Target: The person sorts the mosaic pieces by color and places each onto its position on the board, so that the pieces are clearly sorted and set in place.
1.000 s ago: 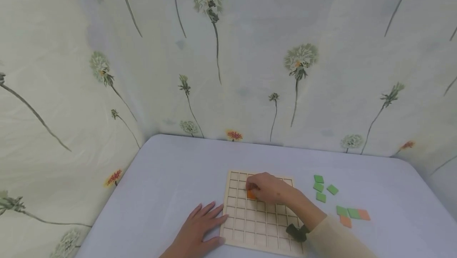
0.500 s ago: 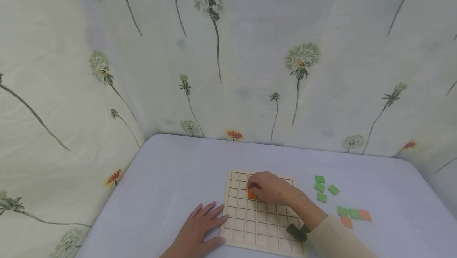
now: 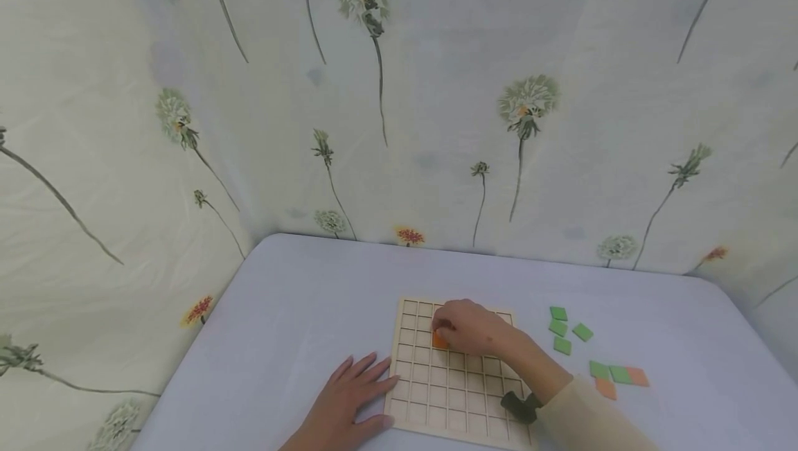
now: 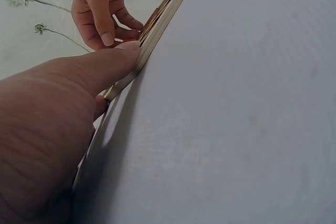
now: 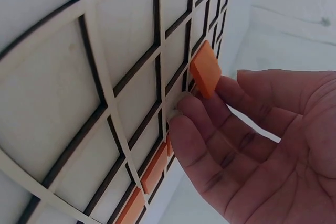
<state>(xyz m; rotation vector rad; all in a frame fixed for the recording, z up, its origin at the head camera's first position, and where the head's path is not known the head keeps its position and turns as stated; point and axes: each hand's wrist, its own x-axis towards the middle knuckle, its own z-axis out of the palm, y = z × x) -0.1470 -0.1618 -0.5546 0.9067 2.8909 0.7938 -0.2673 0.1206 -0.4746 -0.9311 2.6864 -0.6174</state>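
Observation:
A pale wooden grid board point(image 3: 419, 392) lies on the table. My right hand point(image 3: 467, 326) is over its far part, fingers bent down at an orange square tile point(image 3: 440, 339). In the right wrist view that orange tile point(image 5: 206, 70) sits tilted against the fingertips, standing up from the grid; the thumb tip shows slightly apart from it. More orange tiles point(image 5: 154, 169) lie in cells there, hidden by my hand in the head view. My left hand point(image 3: 349, 395) lies with spread fingers at the board's left edge; its thumb point(image 4: 113, 64) touches the rim in the left wrist view.
Right of the board lie several loose green tiles point(image 3: 562, 346) and, nearer, a cluster of green tiles point(image 3: 599, 369) with orange tiles point(image 3: 605, 387). A dark green cylindrical object point(image 3: 519, 407) is by my right wrist. Flower-printed cloth point(image 3: 436, 125) hangs behind the table.
Almost nothing differs. Both hands, the board and the orange tile keep their positions, and the head view has shifted only very slightly.

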